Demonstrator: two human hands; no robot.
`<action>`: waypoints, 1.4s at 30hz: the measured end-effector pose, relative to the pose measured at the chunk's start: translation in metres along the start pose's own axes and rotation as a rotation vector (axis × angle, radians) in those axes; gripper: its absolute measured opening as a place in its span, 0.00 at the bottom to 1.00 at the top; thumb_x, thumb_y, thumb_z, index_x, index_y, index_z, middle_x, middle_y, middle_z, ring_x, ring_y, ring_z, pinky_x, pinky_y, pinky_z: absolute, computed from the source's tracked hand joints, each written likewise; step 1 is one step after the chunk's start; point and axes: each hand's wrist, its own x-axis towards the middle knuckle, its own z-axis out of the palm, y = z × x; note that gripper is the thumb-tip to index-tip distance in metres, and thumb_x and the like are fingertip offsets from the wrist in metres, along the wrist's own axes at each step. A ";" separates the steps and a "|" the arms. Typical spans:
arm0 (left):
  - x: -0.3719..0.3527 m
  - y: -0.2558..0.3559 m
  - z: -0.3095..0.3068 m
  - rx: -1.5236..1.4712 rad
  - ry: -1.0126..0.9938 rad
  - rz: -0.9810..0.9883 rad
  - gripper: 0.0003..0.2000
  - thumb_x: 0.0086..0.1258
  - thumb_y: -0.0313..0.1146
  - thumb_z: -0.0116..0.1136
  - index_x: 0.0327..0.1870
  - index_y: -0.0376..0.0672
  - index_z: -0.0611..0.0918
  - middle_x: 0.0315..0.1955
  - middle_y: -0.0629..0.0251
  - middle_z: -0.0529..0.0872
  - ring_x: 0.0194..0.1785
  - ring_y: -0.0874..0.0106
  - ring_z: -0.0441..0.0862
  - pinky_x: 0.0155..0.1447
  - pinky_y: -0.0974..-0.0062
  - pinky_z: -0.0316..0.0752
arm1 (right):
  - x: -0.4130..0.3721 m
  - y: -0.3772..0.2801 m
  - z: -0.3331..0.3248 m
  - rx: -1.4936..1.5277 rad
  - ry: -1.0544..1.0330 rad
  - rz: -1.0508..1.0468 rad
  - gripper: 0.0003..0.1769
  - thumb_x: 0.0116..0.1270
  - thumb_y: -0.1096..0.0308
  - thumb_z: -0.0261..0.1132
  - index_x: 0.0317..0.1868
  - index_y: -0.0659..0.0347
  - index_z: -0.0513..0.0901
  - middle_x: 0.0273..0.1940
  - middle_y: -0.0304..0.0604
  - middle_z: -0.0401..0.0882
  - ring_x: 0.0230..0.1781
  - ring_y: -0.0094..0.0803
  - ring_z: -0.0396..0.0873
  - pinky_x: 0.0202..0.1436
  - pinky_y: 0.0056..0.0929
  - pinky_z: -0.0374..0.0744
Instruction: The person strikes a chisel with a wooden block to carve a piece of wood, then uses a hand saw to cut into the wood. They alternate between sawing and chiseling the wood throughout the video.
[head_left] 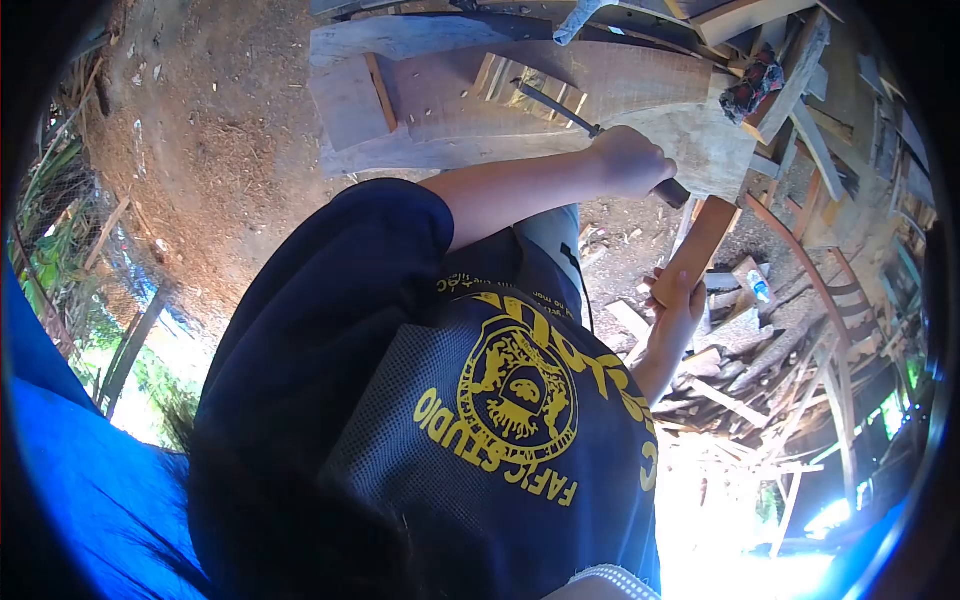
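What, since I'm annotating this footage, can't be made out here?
All in the head view:
Tool: mid-handle hidden by the left hand; tip shape too small to tell.
Wooden block: near end partly covered by the right hand.
Shirt: some lettering lost in folds.
Blue surface: cut off by the dark lens edge.
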 end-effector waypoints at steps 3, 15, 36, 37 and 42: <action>0.002 0.000 0.009 -0.013 0.015 0.038 0.09 0.55 0.34 0.60 0.38 0.47 0.83 0.25 0.60 0.86 0.31 0.61 0.86 0.33 0.60 0.79 | -0.007 0.004 0.004 0.022 0.027 0.005 0.20 0.72 0.62 0.57 0.57 0.64 0.66 0.38 0.50 0.80 0.32 0.35 0.84 0.22 0.21 0.73; 0.008 -0.001 0.018 0.027 0.036 0.039 0.09 0.57 0.38 0.61 0.36 0.48 0.82 0.25 0.62 0.85 0.30 0.61 0.85 0.34 0.61 0.78 | 0.002 -0.008 -0.007 0.071 0.011 -0.087 0.23 0.72 0.55 0.55 0.58 0.63 0.66 0.37 0.49 0.80 0.28 0.33 0.81 0.23 0.23 0.73; 0.023 -0.013 0.034 0.111 0.065 -0.016 0.10 0.57 0.43 0.61 0.33 0.49 0.81 0.24 0.65 0.85 0.29 0.60 0.85 0.33 0.61 0.78 | 0.044 -0.055 -0.049 0.446 0.536 -0.309 0.21 0.71 0.57 0.56 0.56 0.64 0.69 0.47 0.47 0.77 0.39 0.35 0.79 0.39 0.28 0.76; 0.022 -0.014 0.033 0.099 0.067 -0.022 0.09 0.56 0.42 0.62 0.32 0.49 0.81 0.24 0.65 0.85 0.29 0.60 0.85 0.33 0.61 0.78 | 0.046 -0.050 -0.035 0.441 0.729 -0.359 0.19 0.73 0.62 0.54 0.56 0.68 0.70 0.48 0.49 0.77 0.41 0.37 0.79 0.40 0.32 0.80; 0.017 -0.015 0.032 0.114 0.059 -0.053 0.09 0.55 0.42 0.62 0.30 0.49 0.81 0.23 0.64 0.85 0.28 0.61 0.85 0.32 0.61 0.78 | 0.038 0.007 0.013 -0.077 -0.085 0.012 0.22 0.64 0.58 0.62 0.52 0.64 0.72 0.32 0.44 0.80 0.22 0.26 0.75 0.19 0.19 0.67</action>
